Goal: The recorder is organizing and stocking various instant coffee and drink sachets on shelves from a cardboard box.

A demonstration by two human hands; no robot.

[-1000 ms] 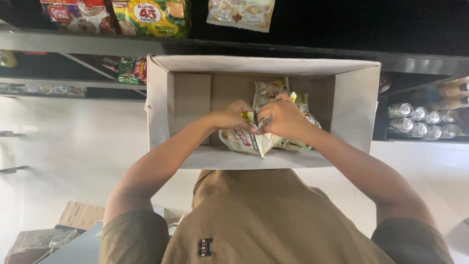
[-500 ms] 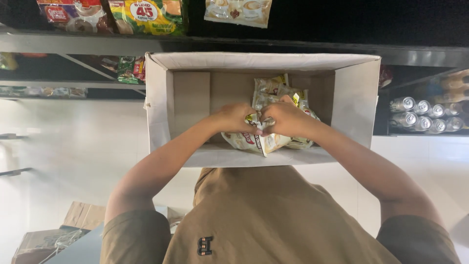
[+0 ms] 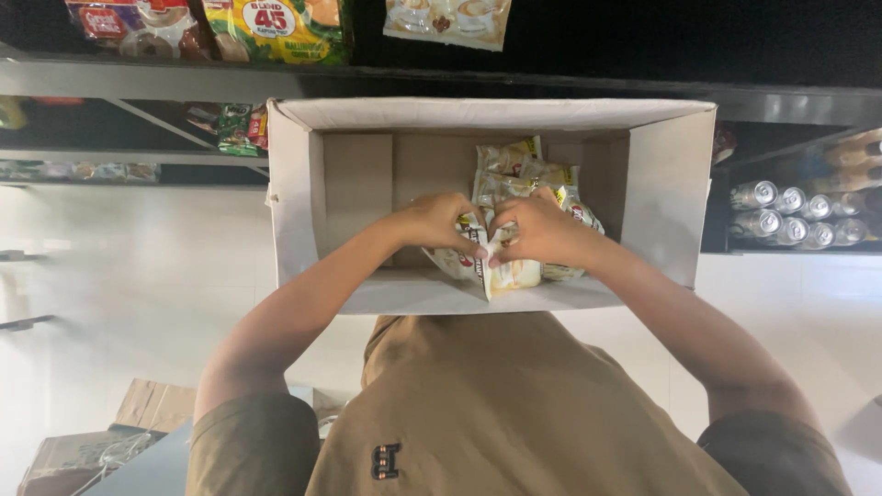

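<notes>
I see the pale sachet packs [image 3: 501, 268] gathered at the near wall of the open cardboard box [image 3: 671, 193], at about 6 o'clock inside it. My left hand [image 3: 439, 223] and right hand [image 3: 542, 230] are both closed around this bundle, fingers curled on it. More packs [image 3: 508, 165] lie behind at 12 o'clock, so I judge the box only partly emptied. Drink cans [image 3: 795, 216] stand on a shelf at 3 o'clock.
</notes>
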